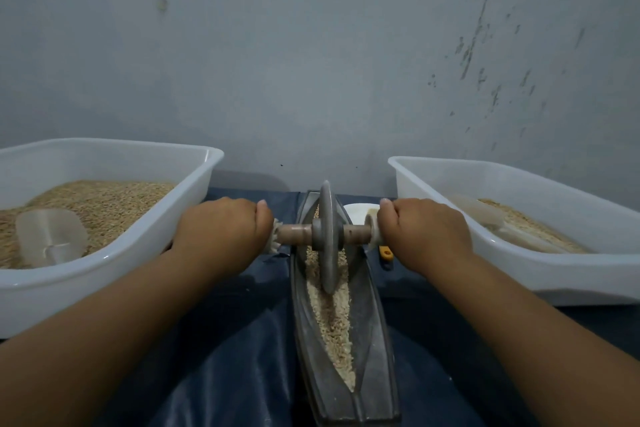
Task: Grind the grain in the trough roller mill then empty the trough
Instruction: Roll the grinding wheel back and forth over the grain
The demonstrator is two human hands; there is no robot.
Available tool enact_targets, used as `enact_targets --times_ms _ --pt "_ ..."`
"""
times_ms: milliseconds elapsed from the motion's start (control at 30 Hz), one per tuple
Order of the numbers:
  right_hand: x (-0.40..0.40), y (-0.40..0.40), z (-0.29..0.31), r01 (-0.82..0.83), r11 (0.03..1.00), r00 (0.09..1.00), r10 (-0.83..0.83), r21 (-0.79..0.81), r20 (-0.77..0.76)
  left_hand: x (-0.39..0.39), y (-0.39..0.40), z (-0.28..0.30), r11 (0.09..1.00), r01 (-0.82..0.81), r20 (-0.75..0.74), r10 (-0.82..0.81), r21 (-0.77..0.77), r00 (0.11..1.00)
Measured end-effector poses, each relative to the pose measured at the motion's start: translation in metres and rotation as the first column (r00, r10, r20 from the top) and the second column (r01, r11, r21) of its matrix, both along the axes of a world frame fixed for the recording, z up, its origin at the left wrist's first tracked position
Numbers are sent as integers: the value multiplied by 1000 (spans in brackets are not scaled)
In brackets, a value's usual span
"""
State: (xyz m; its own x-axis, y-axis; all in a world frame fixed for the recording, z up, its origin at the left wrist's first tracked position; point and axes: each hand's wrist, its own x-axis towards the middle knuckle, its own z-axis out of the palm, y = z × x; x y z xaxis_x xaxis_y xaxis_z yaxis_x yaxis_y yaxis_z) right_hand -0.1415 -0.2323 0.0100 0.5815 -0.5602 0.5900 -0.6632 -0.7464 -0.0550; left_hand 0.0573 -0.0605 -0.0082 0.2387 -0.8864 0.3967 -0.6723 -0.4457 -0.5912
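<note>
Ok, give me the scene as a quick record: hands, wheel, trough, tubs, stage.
left hand: grips the left end of the wooden handle
right hand: grips the right end
wheel: upright in the trough, toward its far end
grain: crushed, lying along the trough
left tub: holds grain and a clear scoop
right tub: holds less grain, with a scoop
stage: grinding; trough not emptied
</note>
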Motion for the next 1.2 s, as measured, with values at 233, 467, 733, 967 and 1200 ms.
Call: enact_targets --times_ms 233,467,733,967,1200 --pt "-57 38 15 -28 991 973 56 128 -224 -45 61 25 960 266 -171 -277 -86 945" --pt "-49 35 11 15 997 976 1 74 -219 -37 52 7 978 205 -88 -201 48 976" --pt "7 -15 -1 65 988 998 -61 142 -35 2 -8 12 1000 28 31 -28 -5 999" --pt "-46 33 -2 -71 995 986 80 69 -144 -34 42 15 977 210 -22 -210 27 978" --pt "-66 52 9 -41 998 986 34 -43 -163 -46 69 11 916 360 -151 -386 -175 910"
